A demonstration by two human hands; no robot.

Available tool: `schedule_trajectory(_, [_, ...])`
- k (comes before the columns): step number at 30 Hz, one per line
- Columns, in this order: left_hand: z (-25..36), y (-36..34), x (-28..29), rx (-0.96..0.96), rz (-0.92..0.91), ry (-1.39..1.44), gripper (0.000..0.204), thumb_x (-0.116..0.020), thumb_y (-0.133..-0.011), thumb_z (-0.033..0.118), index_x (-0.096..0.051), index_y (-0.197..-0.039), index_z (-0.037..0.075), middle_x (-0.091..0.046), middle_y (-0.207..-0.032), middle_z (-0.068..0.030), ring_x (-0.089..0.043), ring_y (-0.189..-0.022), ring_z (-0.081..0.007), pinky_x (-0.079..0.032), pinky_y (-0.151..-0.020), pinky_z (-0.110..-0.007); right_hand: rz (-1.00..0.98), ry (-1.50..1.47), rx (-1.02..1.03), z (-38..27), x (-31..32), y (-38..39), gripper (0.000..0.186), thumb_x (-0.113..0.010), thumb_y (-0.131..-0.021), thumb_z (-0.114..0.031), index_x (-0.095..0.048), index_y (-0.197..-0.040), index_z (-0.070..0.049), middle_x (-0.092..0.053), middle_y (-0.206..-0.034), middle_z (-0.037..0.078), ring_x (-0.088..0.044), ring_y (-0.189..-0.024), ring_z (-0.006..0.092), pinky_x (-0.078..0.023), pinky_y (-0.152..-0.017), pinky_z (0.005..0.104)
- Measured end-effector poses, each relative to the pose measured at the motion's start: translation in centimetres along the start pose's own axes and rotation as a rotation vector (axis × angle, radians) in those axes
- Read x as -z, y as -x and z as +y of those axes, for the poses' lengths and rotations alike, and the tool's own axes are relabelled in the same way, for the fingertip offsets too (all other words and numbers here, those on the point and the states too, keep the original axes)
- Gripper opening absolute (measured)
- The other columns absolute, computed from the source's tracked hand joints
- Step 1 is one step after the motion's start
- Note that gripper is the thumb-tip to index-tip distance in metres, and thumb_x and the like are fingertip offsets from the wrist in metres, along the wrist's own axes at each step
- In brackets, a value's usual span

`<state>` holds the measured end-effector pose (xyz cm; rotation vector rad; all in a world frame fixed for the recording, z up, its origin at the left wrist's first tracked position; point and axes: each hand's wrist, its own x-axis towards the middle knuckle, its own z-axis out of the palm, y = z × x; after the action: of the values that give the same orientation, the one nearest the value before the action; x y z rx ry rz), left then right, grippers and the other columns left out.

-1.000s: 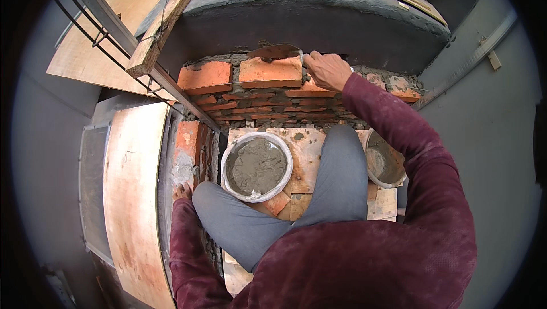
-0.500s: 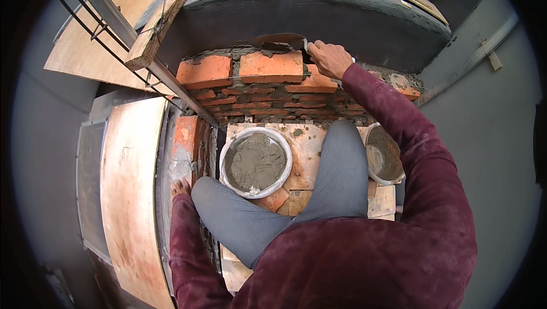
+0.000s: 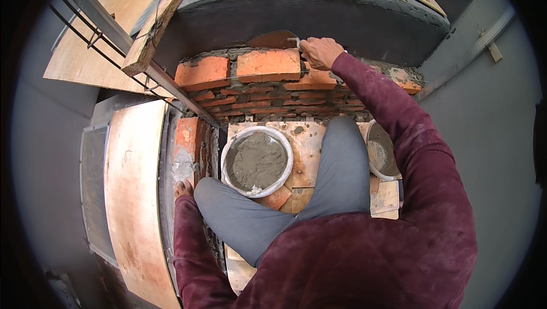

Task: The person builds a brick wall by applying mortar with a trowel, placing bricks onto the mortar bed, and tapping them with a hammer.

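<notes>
My right hand (image 3: 321, 52) is closed around the handle of a trowel (image 3: 272, 40). Its blade points left, along the back edge of a brick wall, just behind an orange brick (image 3: 268, 65) in the top course. Left of that brick sits another orange brick (image 3: 201, 72), with grey mortar between and behind them. My left hand (image 3: 183, 188) rests on a low brick ledge (image 3: 184, 160) beside my left knee, its visible fingers lying on the surface and holding nothing. A round white tub (image 3: 289, 152) of wet mortar (image 3: 255, 161) stands between my knees.
A second bucket (image 3: 383, 152) stands right of my right knee. A string runs along the wall's front. A metal post and a wooden batten (image 3: 156, 27) lean in from the upper left. Plywood sheets (image 3: 132, 186) lie left; a dark grey wall (image 3: 319, 21) rises behind.
My right hand and the trowel have slid a little left along the back of the top course. My left hand stays on the ledge.
</notes>
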<state>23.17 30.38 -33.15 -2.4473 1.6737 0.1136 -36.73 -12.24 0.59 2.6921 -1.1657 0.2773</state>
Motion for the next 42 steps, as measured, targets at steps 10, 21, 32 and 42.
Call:
schedule_trajectory(10, [0.3, -2.2, -1.2, -0.039, 0.01, 0.075, 0.034, -0.059, -0.092, 0.028, -0.056, -0.125, 0.023, -0.06, -0.112, -0.0123, -0.059, -0.103, -0.0301, -0.049, -0.089, -0.04, 0.125, 0.024, 0.047, 2.7, 0.7, 1.1, 0.021, -0.064, -0.084, -0.02, -0.058, -0.098, -0.005, -0.065, -0.088, 0.016, -0.069, -0.073, 0.0341, -0.055, -0.061, 0.0443])
schedule_trajectory(21, [3.4, -2.8, -1.5, 0.108, -0.074, 0.29, 0.034, -0.057, -0.093, 0.02, -0.054, -0.127, 0.023, -0.058, -0.115, -0.0116, -0.058, -0.104, -0.0331, -0.049, -0.088, -0.042, 0.075, 0.085, 0.042, 3.5, -0.5, 2.3, 0.018, -0.063, -0.084, -0.017, -0.062, -0.096, -0.004, -0.065, -0.094, 0.014, -0.071, -0.08, 0.0318, -0.058, -0.064, 0.0441])
schedule_trajectory(32, [2.1, -1.9, -3.3, -0.02, 0.072, 0.187, 0.037, -0.056, -0.093, 0.019, -0.051, -0.129, 0.023, -0.057, -0.119, -0.0106, -0.058, -0.105, -0.0347, -0.049, -0.089, -0.043, -0.005, 0.006, 0.026, 2.0, -0.6, 1.4, 0.019, -0.062, -0.085, -0.015, -0.055, -0.097, -0.002, -0.062, -0.09, 0.016, -0.069, -0.075, 0.0327, -0.056, -0.062, 0.0435])
schedule_trajectory(42, [0.2, -0.1, -2.8, -0.083, 0.195, 0.059, 0.048, -0.055, -0.092, 0.019, -0.04, -0.136, 0.026, -0.049, -0.134, -0.0111, -0.048, -0.124, -0.0449, -0.044, -0.101, -0.052, 0.159, 0.106, 0.096, 1.2, -1.3, 0.1, 0.018, -0.059, -0.086, -0.012, -0.053, -0.102, -0.004, -0.06, -0.09, 0.012, -0.068, -0.073, 0.0289, -0.057, -0.062, 0.0406])
